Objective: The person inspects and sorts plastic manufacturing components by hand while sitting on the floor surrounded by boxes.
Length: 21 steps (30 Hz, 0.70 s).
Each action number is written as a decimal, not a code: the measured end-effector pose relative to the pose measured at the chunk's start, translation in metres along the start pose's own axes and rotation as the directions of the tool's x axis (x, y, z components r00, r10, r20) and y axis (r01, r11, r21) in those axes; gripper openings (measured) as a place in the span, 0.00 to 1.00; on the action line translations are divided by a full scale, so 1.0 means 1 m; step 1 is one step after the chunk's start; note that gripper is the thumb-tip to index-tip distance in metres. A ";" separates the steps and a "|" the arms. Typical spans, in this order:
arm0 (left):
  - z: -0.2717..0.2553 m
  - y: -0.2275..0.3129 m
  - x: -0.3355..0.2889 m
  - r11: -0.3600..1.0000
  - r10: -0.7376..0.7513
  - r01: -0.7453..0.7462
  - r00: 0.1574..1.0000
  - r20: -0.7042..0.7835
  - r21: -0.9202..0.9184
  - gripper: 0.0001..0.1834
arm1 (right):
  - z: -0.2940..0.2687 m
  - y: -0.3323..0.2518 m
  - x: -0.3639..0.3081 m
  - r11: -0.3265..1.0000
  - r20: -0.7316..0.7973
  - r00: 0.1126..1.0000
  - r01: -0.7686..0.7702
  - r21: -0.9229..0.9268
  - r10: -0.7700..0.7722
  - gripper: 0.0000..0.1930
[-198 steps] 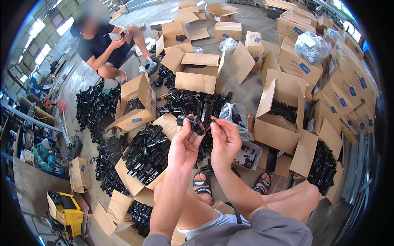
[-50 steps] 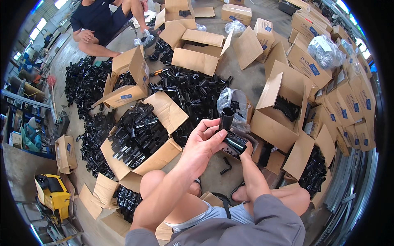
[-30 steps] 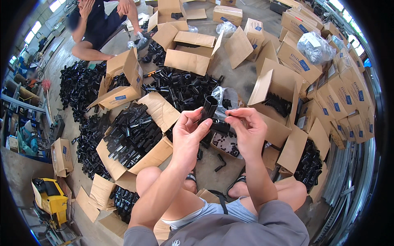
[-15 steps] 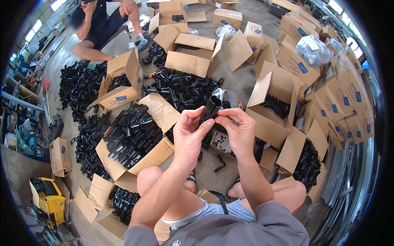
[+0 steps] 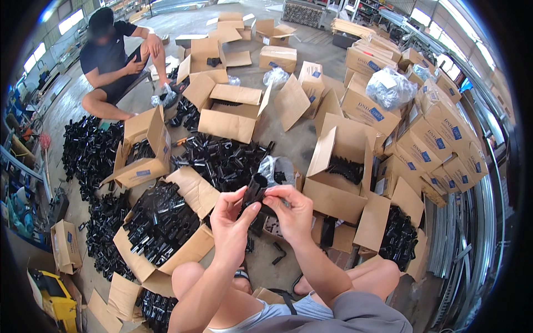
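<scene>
In front of me, my left hand (image 5: pixel 230 219) is closed around a short black tube-shaped fitting (image 5: pixel 256 187), its open round end tilted upward. My right hand (image 5: pixel 292 212) meets the fitting's right side, thumb and forefinger pinched together against it. Whatever small thing may be between those fingertips is hidden. Below the hands, a small box of little dark parts (image 5: pixel 273 227) stands partly covered by my right hand. A loose black angled piece (image 5: pixel 279 253) lies on the floor between my feet.
An open carton of black fittings (image 5: pixel 158 225) stands at left, with a heap of them (image 5: pixel 222 161) beyond. Another open carton (image 5: pixel 338 191) is at right, near stacked closed boxes (image 5: pixel 433 127). Metal profiles (image 5: pixel 461 244) lie far right. A seated co-worker (image 5: pixel 114 61) is at far left.
My view has tilted up, so the scene sits lower in it. Both hands stay on the black fitting in nearly the same grip. The co-worker's raised hand has come down toward the knee.
</scene>
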<state>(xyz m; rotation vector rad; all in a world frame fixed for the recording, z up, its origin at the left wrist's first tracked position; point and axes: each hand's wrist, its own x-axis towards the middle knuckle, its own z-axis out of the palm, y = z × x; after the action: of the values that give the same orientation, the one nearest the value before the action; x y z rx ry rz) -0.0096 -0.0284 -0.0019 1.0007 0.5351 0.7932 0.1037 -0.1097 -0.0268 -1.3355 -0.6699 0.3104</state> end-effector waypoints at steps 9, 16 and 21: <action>0.001 0.002 0.001 1.000 0.031 -0.030 1.000 0.005 -0.005 0.16 | -0.002 -0.015 -0.001 0.996 0.031 0.999 -0.026 -0.089 0.029 0.08; 0.001 0.000 0.001 0.999 0.052 -0.052 0.999 0.013 0.010 0.15 | -0.002 -0.025 -0.001 0.957 0.011 0.993 0.118 -0.266 -0.120 0.09; -0.001 -0.003 0.003 0.997 0.072 -0.072 0.997 0.026 -0.005 0.15 | 0.000 -0.024 0.000 0.915 0.010 0.976 0.209 -0.345 -0.219 0.08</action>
<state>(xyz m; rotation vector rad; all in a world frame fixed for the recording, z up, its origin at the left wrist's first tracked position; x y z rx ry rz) -0.0077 -0.0266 -0.0056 1.0301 0.4766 0.8440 0.0998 -0.1153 -0.0034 -1.5786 -0.8666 -0.0073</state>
